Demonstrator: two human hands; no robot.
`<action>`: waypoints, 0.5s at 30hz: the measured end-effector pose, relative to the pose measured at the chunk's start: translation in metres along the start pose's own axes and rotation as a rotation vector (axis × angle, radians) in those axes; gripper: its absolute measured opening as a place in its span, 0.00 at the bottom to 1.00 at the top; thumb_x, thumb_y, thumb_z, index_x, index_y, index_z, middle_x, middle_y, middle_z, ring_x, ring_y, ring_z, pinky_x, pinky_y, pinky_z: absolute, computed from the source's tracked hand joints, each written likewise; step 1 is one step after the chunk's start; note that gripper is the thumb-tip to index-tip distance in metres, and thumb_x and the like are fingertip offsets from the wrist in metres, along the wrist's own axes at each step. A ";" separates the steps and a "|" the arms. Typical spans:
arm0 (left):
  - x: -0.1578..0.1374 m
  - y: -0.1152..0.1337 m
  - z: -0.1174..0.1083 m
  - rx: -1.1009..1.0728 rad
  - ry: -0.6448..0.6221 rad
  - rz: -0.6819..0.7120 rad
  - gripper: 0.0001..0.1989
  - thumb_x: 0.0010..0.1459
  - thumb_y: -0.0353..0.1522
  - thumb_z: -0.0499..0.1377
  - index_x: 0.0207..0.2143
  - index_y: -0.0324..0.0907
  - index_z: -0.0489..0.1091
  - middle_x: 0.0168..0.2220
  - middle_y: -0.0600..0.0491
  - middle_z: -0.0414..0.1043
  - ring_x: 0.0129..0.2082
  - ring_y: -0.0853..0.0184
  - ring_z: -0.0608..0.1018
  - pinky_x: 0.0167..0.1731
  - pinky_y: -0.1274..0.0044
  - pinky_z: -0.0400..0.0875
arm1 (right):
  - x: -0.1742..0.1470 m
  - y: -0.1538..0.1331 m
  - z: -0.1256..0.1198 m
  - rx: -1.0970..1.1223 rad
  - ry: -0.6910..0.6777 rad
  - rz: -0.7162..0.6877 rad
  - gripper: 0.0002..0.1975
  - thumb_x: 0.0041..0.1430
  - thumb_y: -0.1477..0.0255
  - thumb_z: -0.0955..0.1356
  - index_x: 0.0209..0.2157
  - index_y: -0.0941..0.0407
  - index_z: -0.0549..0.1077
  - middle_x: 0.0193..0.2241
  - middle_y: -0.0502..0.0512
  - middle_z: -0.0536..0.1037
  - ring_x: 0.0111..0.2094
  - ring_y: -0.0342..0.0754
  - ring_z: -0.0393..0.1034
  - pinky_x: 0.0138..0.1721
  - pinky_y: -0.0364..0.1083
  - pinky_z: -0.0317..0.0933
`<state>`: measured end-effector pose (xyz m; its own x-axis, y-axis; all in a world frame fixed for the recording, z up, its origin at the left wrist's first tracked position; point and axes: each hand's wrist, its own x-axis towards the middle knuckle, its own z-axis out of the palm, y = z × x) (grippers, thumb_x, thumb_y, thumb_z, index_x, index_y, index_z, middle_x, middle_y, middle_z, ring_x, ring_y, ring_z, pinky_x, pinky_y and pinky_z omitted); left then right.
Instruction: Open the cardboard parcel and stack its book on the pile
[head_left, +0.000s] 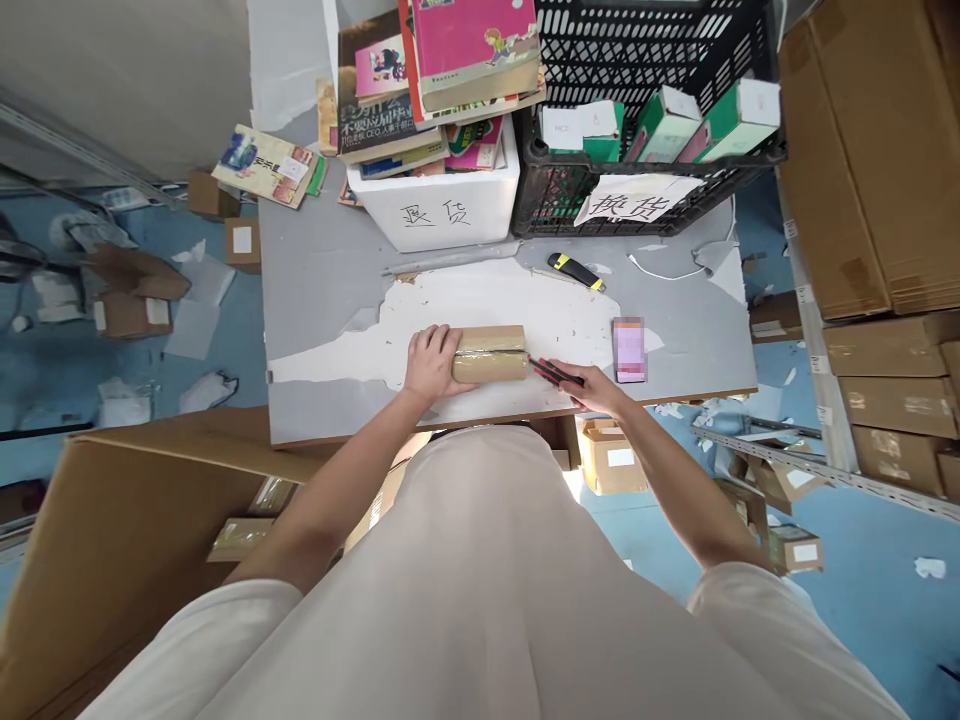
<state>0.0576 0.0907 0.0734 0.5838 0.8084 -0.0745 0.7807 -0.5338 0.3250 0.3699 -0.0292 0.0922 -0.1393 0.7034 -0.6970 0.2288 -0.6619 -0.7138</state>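
Note:
A small brown cardboard box (491,340) with shiny tape along its seam lies on the worn table. My left hand (433,362) grips its left end, fingers over the top and thumb along the near side. In my right hand (592,386) is a red and black utility knife (553,373), held low over the table. Its tip points left at the box's right end, by the taped seam; whether the blade touches the box is too small to tell. A phone (629,350) with a pink-purple screen lies to the right of that hand.
Behind the box lies a yellow and black utility knife (576,272). A white bin (450,215) piled with books and a black plastic crate (540,190) holding green boxes stand at the back. A large open carton (150,500) is at my left; cartons (892,400) are stacked at right.

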 end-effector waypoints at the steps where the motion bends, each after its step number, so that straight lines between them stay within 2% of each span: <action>1: 0.000 0.000 0.001 -0.006 0.004 -0.007 0.50 0.40 0.55 0.65 0.61 0.37 0.60 0.58 0.36 0.60 0.59 0.44 0.60 0.60 0.57 0.49 | -0.001 0.001 -0.001 -0.014 -0.036 0.012 0.32 0.58 0.70 0.66 0.64 0.47 0.60 0.30 0.49 0.73 0.18 0.31 0.57 0.17 0.33 0.55; 3: 0.000 0.000 0.002 -0.006 0.008 -0.010 0.51 0.40 0.55 0.65 0.61 0.37 0.59 0.58 0.36 0.60 0.59 0.44 0.60 0.60 0.57 0.49 | -0.004 0.002 0.000 -0.009 -0.081 0.012 0.32 0.58 0.70 0.66 0.64 0.48 0.60 0.31 0.50 0.74 0.18 0.31 0.59 0.18 0.34 0.56; 6: 0.000 0.002 0.002 0.003 0.010 -0.014 0.52 0.39 0.55 0.66 0.62 0.37 0.59 0.59 0.36 0.59 0.60 0.44 0.60 0.61 0.58 0.49 | -0.014 0.007 0.003 0.038 -0.061 -0.017 0.33 0.57 0.67 0.67 0.64 0.49 0.60 0.32 0.50 0.74 0.19 0.32 0.60 0.18 0.35 0.57; 10: 0.003 0.005 -0.003 -0.001 0.002 -0.040 0.54 0.37 0.56 0.67 0.62 0.36 0.59 0.60 0.36 0.58 0.61 0.44 0.59 0.61 0.57 0.50 | -0.036 0.021 -0.006 0.144 0.121 -0.022 0.37 0.54 0.63 0.70 0.64 0.52 0.59 0.33 0.51 0.75 0.20 0.35 0.62 0.18 0.37 0.58; 12: 0.007 0.002 -0.009 -0.029 -0.023 -0.047 0.52 0.40 0.57 0.66 0.62 0.37 0.60 0.62 0.36 0.56 0.62 0.44 0.58 0.60 0.56 0.52 | -0.042 0.025 -0.003 0.248 0.245 -0.043 0.36 0.51 0.60 0.72 0.59 0.55 0.62 0.35 0.54 0.76 0.21 0.36 0.65 0.20 0.39 0.62; 15: 0.012 -0.012 -0.019 -0.094 -0.061 -0.099 0.43 0.49 0.56 0.60 0.61 0.39 0.62 0.65 0.38 0.52 0.64 0.45 0.57 0.61 0.55 0.53 | -0.032 0.019 0.026 0.458 0.305 -0.073 0.31 0.47 0.57 0.73 0.49 0.56 0.64 0.46 0.58 0.74 0.26 0.38 0.70 0.25 0.41 0.66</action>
<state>0.0508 0.1114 0.0867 0.5197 0.8379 -0.1672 0.8125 -0.4241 0.4000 0.3530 -0.0708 0.0993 0.1619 0.7497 -0.6417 -0.2231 -0.6056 -0.7638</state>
